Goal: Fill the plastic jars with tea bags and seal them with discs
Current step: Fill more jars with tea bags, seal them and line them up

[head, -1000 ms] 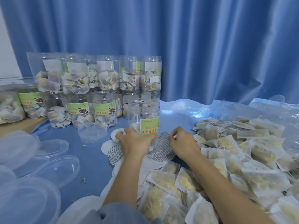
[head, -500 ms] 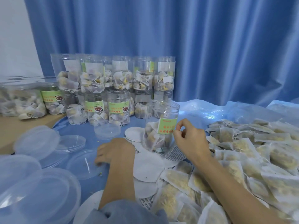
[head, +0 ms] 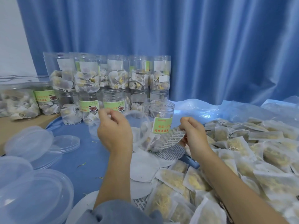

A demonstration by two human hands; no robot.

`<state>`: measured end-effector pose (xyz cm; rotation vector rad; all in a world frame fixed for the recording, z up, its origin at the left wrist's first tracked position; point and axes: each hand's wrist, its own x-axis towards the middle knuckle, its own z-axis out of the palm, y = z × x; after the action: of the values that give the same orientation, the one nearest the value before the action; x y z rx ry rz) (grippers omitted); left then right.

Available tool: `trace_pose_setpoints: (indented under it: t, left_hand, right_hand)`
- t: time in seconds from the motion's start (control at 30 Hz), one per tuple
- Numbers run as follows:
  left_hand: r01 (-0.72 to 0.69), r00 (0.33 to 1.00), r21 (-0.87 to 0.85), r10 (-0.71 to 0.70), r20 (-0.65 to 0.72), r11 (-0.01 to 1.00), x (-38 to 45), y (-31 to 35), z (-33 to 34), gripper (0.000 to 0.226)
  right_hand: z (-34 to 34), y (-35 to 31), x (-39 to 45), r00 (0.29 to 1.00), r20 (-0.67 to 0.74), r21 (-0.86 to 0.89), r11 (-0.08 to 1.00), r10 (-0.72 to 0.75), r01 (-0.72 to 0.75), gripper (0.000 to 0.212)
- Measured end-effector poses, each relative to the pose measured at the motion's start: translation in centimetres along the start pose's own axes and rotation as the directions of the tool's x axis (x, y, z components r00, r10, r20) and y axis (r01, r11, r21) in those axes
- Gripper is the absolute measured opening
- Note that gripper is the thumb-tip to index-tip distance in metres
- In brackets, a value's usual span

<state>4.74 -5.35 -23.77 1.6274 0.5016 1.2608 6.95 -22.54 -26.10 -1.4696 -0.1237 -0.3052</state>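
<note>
An open clear jar [head: 159, 110] with a green label stands mid-table, its lower half filled with tea bags. My right hand [head: 195, 135] pinches a printed seal disc [head: 168, 139] by its edge, just right of and in front of the jar. My left hand [head: 114, 130] is raised to the jar's left, fingers curled on the rim of a clear plastic lid [head: 139, 117]. More discs lie in front of the jar, white ones [head: 144, 167] and a printed one [head: 173, 155]. A large heap of loose tea bags [head: 242, 151] covers the right side.
Filled jars [head: 113, 78] are stacked in two tiers at the back against a blue curtain. Clear lids lie at the left [head: 27, 141] and front left [head: 32, 194]. A further filled jar [head: 43, 101] sits on a wooden surface at far left.
My left hand rose from the table holding a clear lid. My right hand left the jar's label and now holds a printed disc lifted off the table.
</note>
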Motion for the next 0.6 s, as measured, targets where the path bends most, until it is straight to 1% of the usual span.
trace_pose_setpoints:
  t: [0.03,0.07,0.1,0.13,0.17,0.2,0.23,0.27,0.3,0.33,0.4,0.5,0.6]
  left_hand:
    - [0.147,0.989,-0.141,-0.147,0.009,0.979,0.2,0.0,0.1,0.018]
    - [0.343,0.939,-0.308,-0.329,0.099,0.887,0.5,0.0,0.1,0.025]
    - [0.551,0.834,-0.453,-0.481,0.269,0.701,0.8,-0.2,0.0,0.031]
    - [0.709,0.702,-0.517,-0.549,0.453,0.479,1.0,-0.5,-0.1,0.037]
    - [0.803,0.589,-0.503,-0.550,0.592,0.320,1.2,-0.9,-0.3,0.044]
    - [0.853,0.517,-0.457,-0.528,0.674,0.252,1.4,-1.3,-0.2,0.052]
    - [0.881,0.472,-0.404,-0.520,0.712,0.246,1.4,-1.7,-0.1,0.057]
    - [0.890,0.455,-0.352,-0.525,0.720,0.289,1.4,-1.9,0.1,0.057]
    - [0.882,0.464,-0.307,-0.536,0.705,0.358,1.3,-2.0,0.4,0.052]
    - [0.857,0.490,-0.265,-0.540,0.685,0.441,1.1,-1.9,0.7,0.048]
    - [0.791,0.535,-0.178,-0.521,0.665,0.585,0.5,-1.4,1.5,0.048]
    - [0.720,0.578,-0.090,-0.522,0.627,0.688,-0.2,-1.4,2.3,0.058]
    - [0.599,0.674,-0.076,-0.451,0.585,0.797,-0.7,-1.4,2.3,0.060]
  right_hand:
    - [-0.1,-0.1,0.0,0.999,0.043,0.065,0.998,0.010,-0.013,0.039]
    - [-0.1,-0.2,0.0,0.997,0.075,0.128,0.991,0.018,-0.027,0.037]
    - [-0.2,-0.2,0.0,0.995,0.097,0.172,0.984,0.026,-0.042,0.033]
    - [-0.2,-0.3,0.1,0.993,0.112,0.186,0.981,0.027,-0.048,0.030]
    - [-0.2,-0.2,0.1,0.992,0.124,0.170,0.985,0.020,-0.041,0.028]
    - [-0.1,-0.1,0.1,0.991,0.135,0.133,0.991,0.004,-0.023,0.029]
    - [0.0,0.0,0.1,0.989,0.144,0.099,0.995,-0.019,0.004,0.030]
    - [0.0,0.0,0.1,0.987,0.155,0.080,0.996,-0.045,0.033,0.031]
    - [0.1,0.1,0.0,0.983,0.172,0.077,0.996,-0.068,0.056,0.032]
    - [0.2,0.0,0.0,0.976,0.200,0.083,0.994,-0.083,0.068,0.031]
    - [0.5,-0.2,-0.3,0.948,0.307,0.100,0.993,-0.087,0.059,0.026]
    - [0.7,-0.5,-0.5,0.893,0.448,0.112,0.994,-0.042,-0.010,0.026]
    - [0.7,-0.9,-0.5,0.843,0.537,0.112,0.990,0.013,-0.087,0.035]
